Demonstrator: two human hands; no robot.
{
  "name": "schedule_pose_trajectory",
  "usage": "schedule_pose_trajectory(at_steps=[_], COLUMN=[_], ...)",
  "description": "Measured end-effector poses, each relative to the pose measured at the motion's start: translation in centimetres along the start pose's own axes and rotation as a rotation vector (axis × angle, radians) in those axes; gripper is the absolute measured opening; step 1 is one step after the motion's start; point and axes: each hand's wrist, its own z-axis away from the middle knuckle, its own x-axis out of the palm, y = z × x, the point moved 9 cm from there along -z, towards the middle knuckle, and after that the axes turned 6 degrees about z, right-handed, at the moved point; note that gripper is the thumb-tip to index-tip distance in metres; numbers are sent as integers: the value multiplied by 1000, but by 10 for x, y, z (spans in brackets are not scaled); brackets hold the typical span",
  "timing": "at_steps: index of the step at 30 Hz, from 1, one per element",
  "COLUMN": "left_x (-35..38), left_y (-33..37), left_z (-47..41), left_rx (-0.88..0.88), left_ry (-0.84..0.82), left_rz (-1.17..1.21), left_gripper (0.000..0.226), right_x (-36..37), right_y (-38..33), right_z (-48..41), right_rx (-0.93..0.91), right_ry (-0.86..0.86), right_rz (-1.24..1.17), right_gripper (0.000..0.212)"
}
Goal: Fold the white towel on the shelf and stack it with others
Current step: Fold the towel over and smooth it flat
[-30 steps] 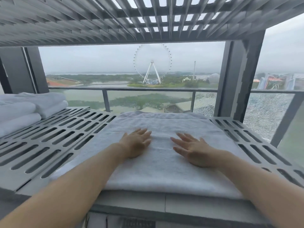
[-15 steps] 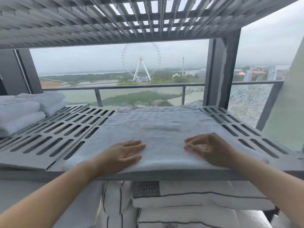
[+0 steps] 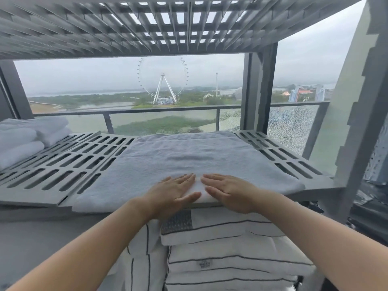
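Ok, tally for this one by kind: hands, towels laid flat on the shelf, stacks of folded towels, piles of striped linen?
Hands: 2 (left hand, right hand)
Flat towel: 1
Folded towel stack: 1
Striped linen pile: 1
Total: 5

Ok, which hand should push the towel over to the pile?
Probably the left hand. It and the right hand lie flat, side by side, near the front of the towel, but the pile sits at the left end of the shelf, nearer it.
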Motion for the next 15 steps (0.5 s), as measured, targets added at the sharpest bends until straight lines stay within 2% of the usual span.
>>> schedule_pose_trajectory(at_steps=[8, 12, 15], left_x=[-2, -5, -15], left_y=[-4, -4, -4], left_z=[-6, -16, -38], left_rx=[-10, -29, -69], left_ry=[4, -15, 32], left_rz=[-12, 73, 119], left_gripper=[82, 84, 83], right_x=[-13, -18, -16], right_y=[115, 106, 103], right_z=[37, 29, 27], right_rx=[444, 419, 426], right_ry=[-85, -50, -52], right_rz=[-20, -50, -45], right_gripper=[58, 59, 56])
